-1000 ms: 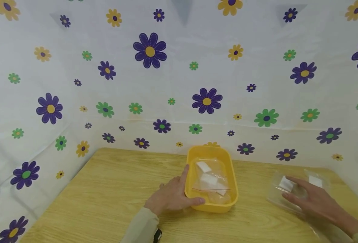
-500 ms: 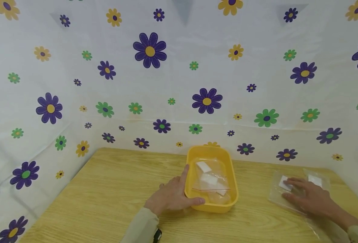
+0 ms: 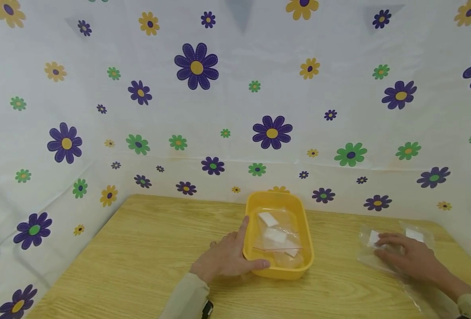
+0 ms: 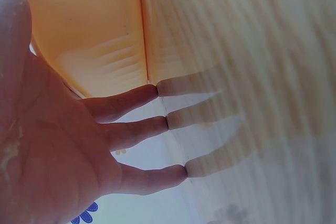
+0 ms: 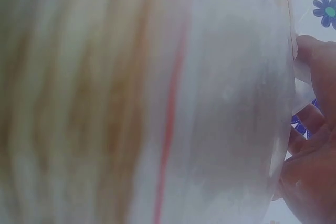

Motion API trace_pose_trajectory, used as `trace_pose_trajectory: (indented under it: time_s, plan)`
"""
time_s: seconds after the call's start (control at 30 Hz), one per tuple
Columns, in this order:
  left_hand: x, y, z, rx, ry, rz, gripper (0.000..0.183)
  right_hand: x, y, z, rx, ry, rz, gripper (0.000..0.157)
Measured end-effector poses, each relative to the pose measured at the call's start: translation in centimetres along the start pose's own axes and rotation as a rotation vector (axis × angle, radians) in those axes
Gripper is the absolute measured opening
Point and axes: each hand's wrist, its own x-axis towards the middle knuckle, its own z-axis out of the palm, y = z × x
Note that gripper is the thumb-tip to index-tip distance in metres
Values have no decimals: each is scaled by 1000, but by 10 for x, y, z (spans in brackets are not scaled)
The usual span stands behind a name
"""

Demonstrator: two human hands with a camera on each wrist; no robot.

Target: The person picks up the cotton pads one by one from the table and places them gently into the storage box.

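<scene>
A yellow plastic tray (image 3: pixel 309 254) stands on the wooden table, with several clear zip bags (image 3: pixel 278 241) holding white pieces inside. My left hand (image 3: pixel 225 260) spreads around its near left corner, thumb over the rim and index finger along the side. In the left wrist view, the other fingertips touch the tabletop. To the right, my right hand (image 3: pixel 409 258) pinches a clear zip bag (image 3: pixel 366 258) with a white piece (image 3: pixel 374 238) in it. The right wrist view shows this bag's red seal line (image 5: pixel 170 114) up close; where thumb and fingers meet is partly hidden.
Another clear bag with a white piece (image 3: pixel 415 234) lies just behind the right hand. Clear plastic (image 3: pixel 413 297) also lies below the right wrist. A white flowered cloth (image 3: pixel 227 110) hangs behind the table (image 3: pixel 159 252) and at its sides.
My right hand's fingers have curled in more over the bag, and the bag has slid slightly right with the hand. The left hand and the tray have not moved.
</scene>
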Motion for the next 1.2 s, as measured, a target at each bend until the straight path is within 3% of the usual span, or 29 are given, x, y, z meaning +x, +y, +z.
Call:
trace_pose_trajectory:
  time_s: [0.13, 0.27, 0.67, 0.8, 0.93, 1.0, 1.2]
  plan:
    - [0, 1, 0, 5, 1, -5, 123, 0, 1, 0, -14, 63, -43, 8]
    - [0, 1, -1, 19, 8, -7, 123, 0, 3, 0, -41, 120, -76, 14]
    - [1, 2, -1, 0, -8, -7, 122, -2, -8, -4, 40, 129, -23, 8]
    - [2, 1, -1, -10, -6, 12, 121, -2, -12, -6, 33, 68, 14, 15]
    - [2, 1, -1, -17, -9, 22, 121, 0, -13, -7, -3, -56, 40, 44]
    - [2, 1, -1, -16, -9, 24, 121, 2, -11, -6, -20, -90, 25, 51]
    - [0, 2, 0, -21, -17, 5, 122, 4, 1, -3, -30, -97, -18, 44]
